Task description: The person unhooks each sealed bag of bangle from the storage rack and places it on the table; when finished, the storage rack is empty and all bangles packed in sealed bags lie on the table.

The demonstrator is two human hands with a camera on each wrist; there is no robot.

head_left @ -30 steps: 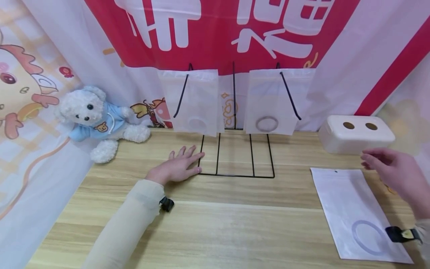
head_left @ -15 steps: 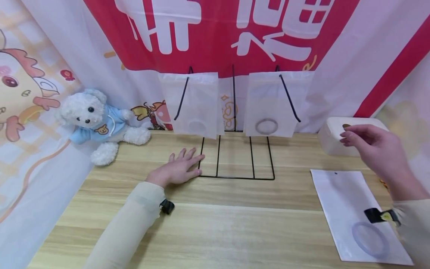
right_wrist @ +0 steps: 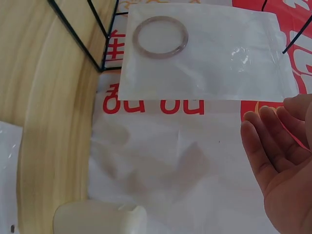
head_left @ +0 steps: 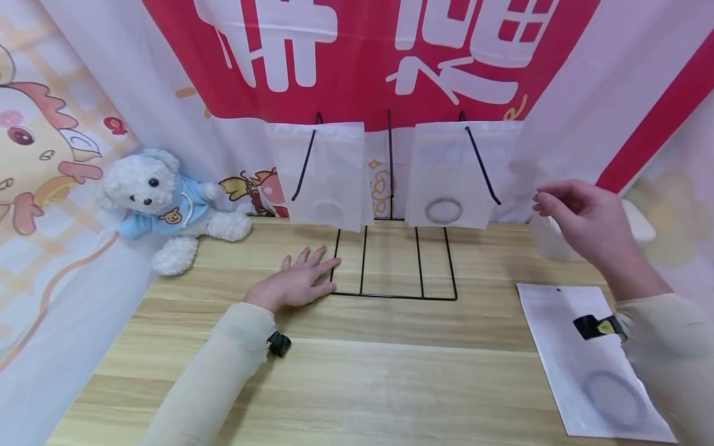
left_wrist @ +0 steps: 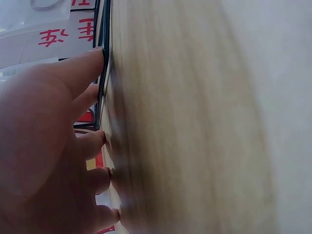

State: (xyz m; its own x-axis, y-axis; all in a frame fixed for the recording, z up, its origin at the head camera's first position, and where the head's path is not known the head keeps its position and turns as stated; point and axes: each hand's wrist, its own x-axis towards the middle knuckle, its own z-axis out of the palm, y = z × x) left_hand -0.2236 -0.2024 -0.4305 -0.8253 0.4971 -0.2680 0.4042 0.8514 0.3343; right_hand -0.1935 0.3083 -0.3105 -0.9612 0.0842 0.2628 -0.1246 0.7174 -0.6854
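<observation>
A black wire rack [head_left: 390, 296] stands on the wooden table. Its base corner lies under the thumb side of my left hand [head_left: 295, 282], which rests on the tabletop with spread fingers. White zip bags hang from the rack's two hooks: a left bag [head_left: 343, 167] and a right bag [head_left: 440, 167], whose clear window shows a bangle [right_wrist: 161, 55]. My right hand [head_left: 586, 217] is raised to the right of the rack, fingers loosely bent around nothing. In the right wrist view its thumb tip appears right at the top corner of the hanging bag [right_wrist: 209, 53].
Another white bag [head_left: 569, 353] with a ring shape in it lies flat at the right, partly covered by my right forearm. Behind my right hand stands a white box [head_left: 638, 223]. A plush bear [head_left: 189, 214] sits at the back left, against the printed cloth.
My right hand has moved left and away from me, from beside the flat bag to in front of the white box, nearer the right hanging bag. The left hand stays on the rack base.
</observation>
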